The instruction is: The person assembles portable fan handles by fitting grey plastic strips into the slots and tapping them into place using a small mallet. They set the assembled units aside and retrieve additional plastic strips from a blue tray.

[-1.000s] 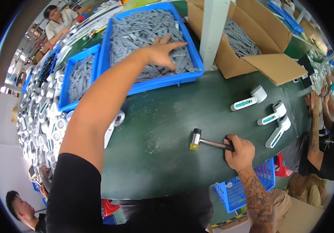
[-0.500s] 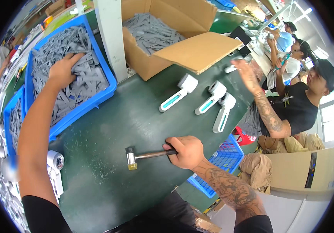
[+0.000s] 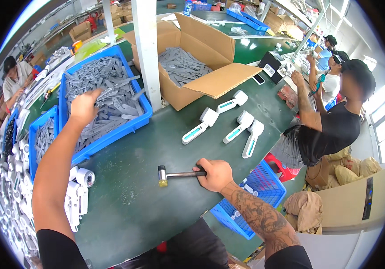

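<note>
My left hand [image 3: 86, 106] is in a blue tray [image 3: 145, 117] heaped with thin grey plastic strips [image 3: 94, 130]. Its fingers are closed on a few of the strips, which stick out to the right past the fingertips. On the near part of the green tabletop, my right hand [image 3: 215, 175] grips the dark handle of a small two-faced mallet [image 3: 162, 175]. The mallet's metal head has one black face and one yellow face, and it lies level just over or on the surface. Several white handheld devices [image 3: 200, 126] with teal windows rest farther back.
An open cardboard box [image 3: 174, 93] of grey strips stands beyond a white post [image 3: 146, 54]. White device parts [image 3: 78, 197] crowd the left edge. A blue basket [image 3: 271, 190] sits below the table's right edge. A co-worker [image 3: 331, 130] sits at the right.
The co-worker's hand has drawn back, leaving another white device near the box. My left hand has closed on some strips and lifted their ends. The view has tilted up; my right hand keeps the mallet.
</note>
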The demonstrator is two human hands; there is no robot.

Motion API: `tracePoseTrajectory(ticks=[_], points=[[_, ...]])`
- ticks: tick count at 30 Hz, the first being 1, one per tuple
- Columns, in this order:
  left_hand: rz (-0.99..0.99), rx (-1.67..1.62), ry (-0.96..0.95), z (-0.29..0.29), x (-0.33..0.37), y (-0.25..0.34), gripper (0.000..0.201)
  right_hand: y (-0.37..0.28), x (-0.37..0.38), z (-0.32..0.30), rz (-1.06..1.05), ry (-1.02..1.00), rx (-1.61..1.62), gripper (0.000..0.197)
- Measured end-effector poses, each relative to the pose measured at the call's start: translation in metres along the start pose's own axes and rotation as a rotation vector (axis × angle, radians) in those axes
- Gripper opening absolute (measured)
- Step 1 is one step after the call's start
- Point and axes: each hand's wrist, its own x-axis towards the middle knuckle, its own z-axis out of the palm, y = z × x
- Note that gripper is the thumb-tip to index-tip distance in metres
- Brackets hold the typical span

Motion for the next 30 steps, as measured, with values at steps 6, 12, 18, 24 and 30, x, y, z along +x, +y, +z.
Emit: tracePoseTrajectory(ticks=[6,12,18,24,30], points=[[0.083,-0.107,0.064,-0.056,-0.066,0.031,0.061,-0.001,-0.006,-0.001,0.037,-0.017,-0.035,0.018],[0.298,-0.25,0.129,-0.118,-0.138,0.081,0.066,-0.005,-0.001,0.0,0.057,-0.023,-0.018,0.014],[0.149,-0.325,-0.305,-0.091,-0.151,0.132,0.046,-0.004,-0.001,-0.003,0.039,0.021,-0.072,0.02],[-0.031,-0.443,-0.512,-0.054,-0.152,0.14,0.05,-0.004,-0.001,0.005,-0.065,0.142,-0.061,0.026],[-0.185,-0.927,-0.433,-0.068,-0.093,0.126,0.053,0.001,-0.005,-0.005,-0.021,0.086,-0.049,0.025]])
